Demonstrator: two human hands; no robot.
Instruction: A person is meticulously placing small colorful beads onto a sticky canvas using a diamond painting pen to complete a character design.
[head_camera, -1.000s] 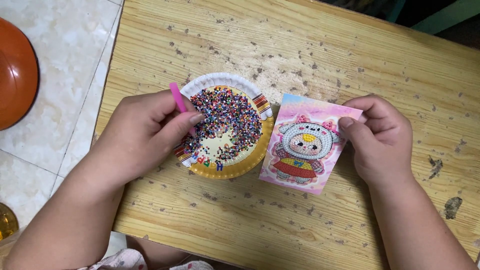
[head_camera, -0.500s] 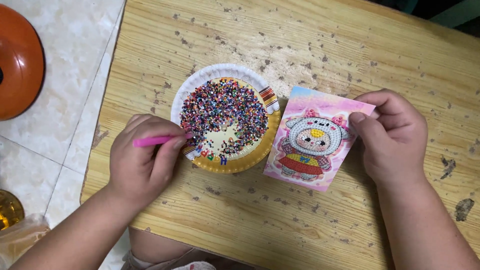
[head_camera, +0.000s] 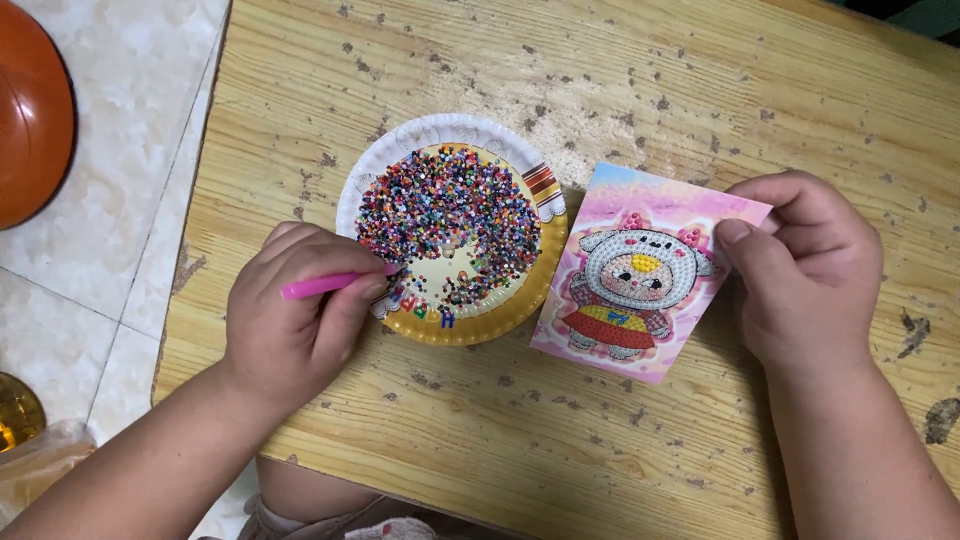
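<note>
Pink pen (head_camera: 325, 285) pinched in left hand (head_camera: 295, 320), lower left of frame, fingers curled tight round it, tip at near-left edge of paper plate (head_camera: 535, 290) w/ multicolour beads (head_camera: 450, 220). Right hand (head_camera: 805, 270), centre right, thumb & bent fingers closed on right edge of diamond-painting card (head_camera: 640, 275); card lies flat just right of plate, cartoon figure mostly filled w/ beads. Both sit mid-frame on worn wooden table (head_camera: 600, 430). Orange round dish (head_camera: 35, 110) far upper left, on tiled floor (head_camera: 110, 250)
</note>
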